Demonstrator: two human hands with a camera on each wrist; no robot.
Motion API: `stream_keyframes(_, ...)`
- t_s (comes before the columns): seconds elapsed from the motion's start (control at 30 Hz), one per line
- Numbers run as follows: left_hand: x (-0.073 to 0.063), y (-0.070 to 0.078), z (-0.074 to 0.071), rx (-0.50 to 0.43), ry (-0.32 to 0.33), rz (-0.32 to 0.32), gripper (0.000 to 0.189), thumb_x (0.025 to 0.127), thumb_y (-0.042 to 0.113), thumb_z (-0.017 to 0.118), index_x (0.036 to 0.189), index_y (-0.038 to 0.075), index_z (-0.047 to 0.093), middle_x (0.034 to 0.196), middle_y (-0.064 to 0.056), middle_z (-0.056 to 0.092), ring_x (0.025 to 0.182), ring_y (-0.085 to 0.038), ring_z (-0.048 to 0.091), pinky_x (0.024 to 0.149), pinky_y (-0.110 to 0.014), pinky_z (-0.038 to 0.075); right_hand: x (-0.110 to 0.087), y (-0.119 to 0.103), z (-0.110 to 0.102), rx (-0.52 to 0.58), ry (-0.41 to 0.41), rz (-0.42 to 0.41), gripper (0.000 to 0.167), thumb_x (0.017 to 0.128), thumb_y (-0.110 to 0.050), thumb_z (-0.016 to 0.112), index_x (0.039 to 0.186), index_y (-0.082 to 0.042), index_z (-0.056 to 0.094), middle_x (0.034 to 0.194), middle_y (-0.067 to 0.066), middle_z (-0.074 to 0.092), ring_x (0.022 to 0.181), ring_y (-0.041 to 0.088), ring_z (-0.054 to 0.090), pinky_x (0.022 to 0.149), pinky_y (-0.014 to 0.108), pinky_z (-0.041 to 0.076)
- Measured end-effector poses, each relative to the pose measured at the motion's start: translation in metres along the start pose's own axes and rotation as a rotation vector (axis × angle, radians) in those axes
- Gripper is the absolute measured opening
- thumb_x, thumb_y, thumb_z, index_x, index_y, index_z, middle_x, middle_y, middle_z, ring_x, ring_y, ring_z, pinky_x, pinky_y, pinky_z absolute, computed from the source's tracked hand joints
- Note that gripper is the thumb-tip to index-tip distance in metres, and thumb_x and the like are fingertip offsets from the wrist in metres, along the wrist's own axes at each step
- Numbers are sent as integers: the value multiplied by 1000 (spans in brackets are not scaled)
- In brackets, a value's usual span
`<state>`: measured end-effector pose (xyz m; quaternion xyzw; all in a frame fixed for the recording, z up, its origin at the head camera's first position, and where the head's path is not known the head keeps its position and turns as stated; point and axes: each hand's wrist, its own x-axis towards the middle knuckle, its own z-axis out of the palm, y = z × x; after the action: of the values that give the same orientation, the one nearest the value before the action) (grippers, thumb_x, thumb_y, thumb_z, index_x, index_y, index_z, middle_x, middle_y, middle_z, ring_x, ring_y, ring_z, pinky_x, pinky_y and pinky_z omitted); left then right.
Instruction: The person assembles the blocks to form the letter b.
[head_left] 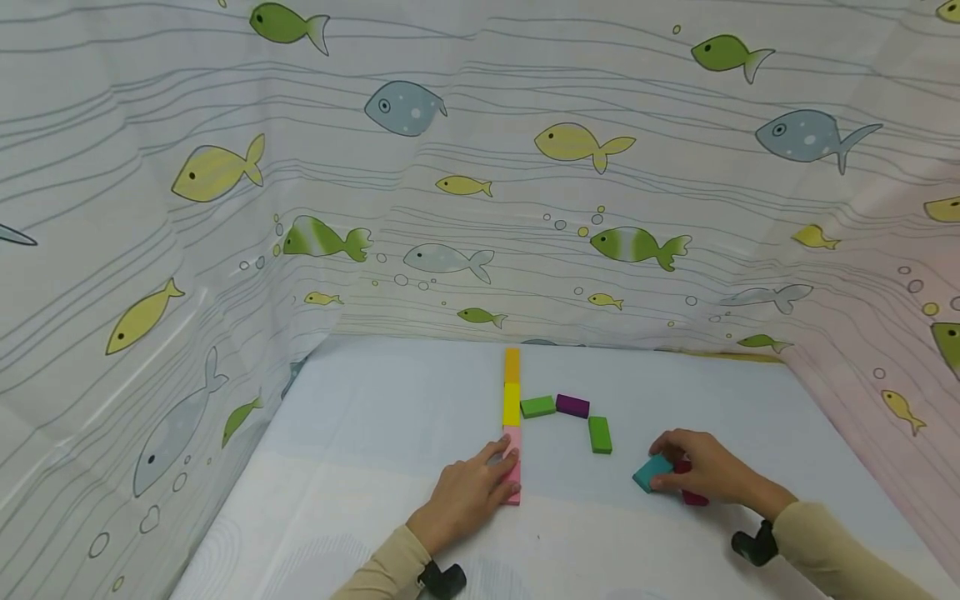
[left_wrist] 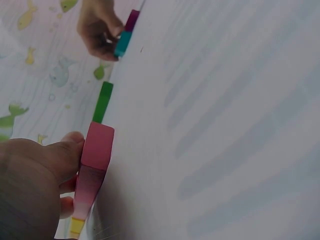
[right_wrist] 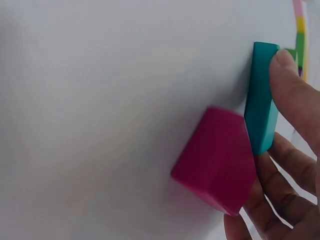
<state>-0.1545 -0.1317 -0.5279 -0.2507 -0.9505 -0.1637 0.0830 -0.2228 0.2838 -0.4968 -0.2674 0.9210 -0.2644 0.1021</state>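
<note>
A straight column of blocks runs away from me, with pink blocks (head_left: 512,498) nearest, then a yellow block (head_left: 512,404) and an orange block (head_left: 512,365). My left hand (head_left: 463,500) rests on the pink part, fingers relaxed against it. With thumb and fingers, my right hand (head_left: 708,471) pinches a turquoise block (head_left: 651,473), low over the table. A dark pink block (right_wrist: 217,157) lies right beside the turquoise one, partly under the right hand in the head view. From the yellow block, a green block (head_left: 537,407), a purple block (head_left: 573,406) and another green block (head_left: 600,435) curve rightward.
The blocks lie on a pale cloth-covered table (head_left: 360,417) with faint printed patterns. A fish-print curtain (head_left: 510,275) encloses the back and both sides. Each wrist carries a small black camera, such as the right wrist camera (head_left: 753,546).
</note>
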Motion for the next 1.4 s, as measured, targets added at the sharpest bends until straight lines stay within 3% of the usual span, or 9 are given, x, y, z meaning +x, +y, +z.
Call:
stream_keyframes(0.3,-1,0,-1,-6,-10,-5,47,102,40,69,144,17,68,152,-6,62,96,-29,78,68,-40,59,-4,-10,-2,24,-59,-79,44,90,-34,85,126,-12,73,118,-5,73,105,6,67,92,24,56)
stream_keyframes(0.57,1,-1,-2,3,-9,-3,48,103,40,68,145,18,67,152,-6,61,94,-29,78,69,-40,59,2,-15,5,8,-17,-169,36,89,-34,86,117,-13,77,112,-6,76,99,6,68,87,26,57)
stream_keyframes(0.77,2,-1,-2,8,-3,4,48,103,41,67,145,18,68,152,-6,62,93,-28,78,68,-40,59,9,-32,12,-19,10,-179,34,86,-37,88,111,-15,81,99,-13,71,89,3,62,75,25,54)
stream_keyframes(1.03,1,-1,-1,-3,-8,-5,48,103,41,68,145,18,68,152,-6,61,96,-29,78,69,-40,59,21,-51,23,-72,-19,-172,33,84,-38,90,110,-19,83,98,-16,69,92,2,61,81,27,55)
stream_keyframes(1.4,1,0,-2,14,-11,-1,47,103,41,68,144,19,68,151,-5,62,89,-27,79,69,-37,58,41,-76,33,-104,-26,-239,32,85,-38,89,109,-17,83,95,-13,69,87,3,59,76,24,52)
